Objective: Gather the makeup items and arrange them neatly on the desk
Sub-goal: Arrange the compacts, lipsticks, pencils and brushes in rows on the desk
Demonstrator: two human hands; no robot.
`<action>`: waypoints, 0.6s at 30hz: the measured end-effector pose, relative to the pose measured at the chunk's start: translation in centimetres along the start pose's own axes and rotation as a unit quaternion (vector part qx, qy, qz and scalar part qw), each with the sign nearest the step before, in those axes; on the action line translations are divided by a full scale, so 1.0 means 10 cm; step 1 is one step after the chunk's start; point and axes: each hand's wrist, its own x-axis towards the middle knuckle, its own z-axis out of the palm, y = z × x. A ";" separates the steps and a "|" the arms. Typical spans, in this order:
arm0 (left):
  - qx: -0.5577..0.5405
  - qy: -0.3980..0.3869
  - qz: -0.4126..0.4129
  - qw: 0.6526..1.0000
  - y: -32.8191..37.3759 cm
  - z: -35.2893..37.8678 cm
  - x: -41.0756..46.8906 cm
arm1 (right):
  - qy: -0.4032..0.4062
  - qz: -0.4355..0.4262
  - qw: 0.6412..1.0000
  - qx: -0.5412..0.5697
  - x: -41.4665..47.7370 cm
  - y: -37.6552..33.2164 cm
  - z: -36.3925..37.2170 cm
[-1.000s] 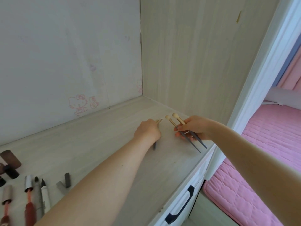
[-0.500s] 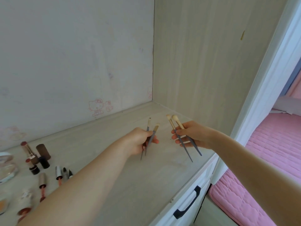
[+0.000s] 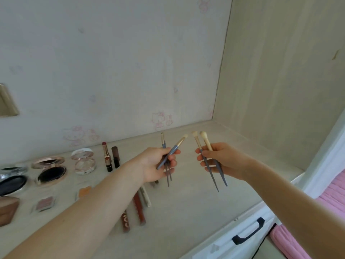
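- A second ago my left hand (image 3: 158, 165) was down on the table (image 3: 186, 212), closing on brushes that lay flat; now it is lifted clear with them, level with my right hand (image 3: 222, 161).
- My view has also swung left since then, so the laid-out makeup fills the left of the frame where only its edge showed before.
- I take this to mean the gathering at the right end is done and the brushes are ready to go beside the rest.
- My left hand is closed around a bundle of blue-handled brushes (image 3: 169, 161). One angles up to the right with a gold collar and a pale tip, and at least two more thin handles point down below my fingers.
- My right hand pinches two cream-tipped brushes (image 3: 200, 144) between thumb and fingers, bristles up and the dark tapered handles hanging down side by side.
- Both bundles are in the air above the table, in the middle of the frame, near each other but apart.
- On the left of the frame two open compacts (image 3: 49, 169) and a round pink case (image 3: 84, 161) sit in a row, with two lipsticks (image 3: 110, 156) standing beside them.
- Lower down, partly under my left forearm, lie reddish tubes (image 3: 138, 208) and a pale pen (image 3: 146, 197).
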 end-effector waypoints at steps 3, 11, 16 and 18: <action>-0.062 0.017 0.019 0.998 0.01 -0.23 -0.23 | -0.030 -0.010 0.999 0.008 0.00 -0.08 0.29; -0.110 0.076 0.044 0.990 -0.09 -0.79 -0.80 | -0.105 0.005 0.994 0.036 0.01 -0.22 1.05; -0.092 0.096 0.078 0.988 -0.18 -1.15 -1.17 | -0.156 0.004 0.987 0.033 -0.03 -0.23 1.54; -0.086 0.094 0.089 0.988 -0.20 -1.30 -1.33 | -0.179 -0.001 0.984 0.017 -0.05 -0.23 1.73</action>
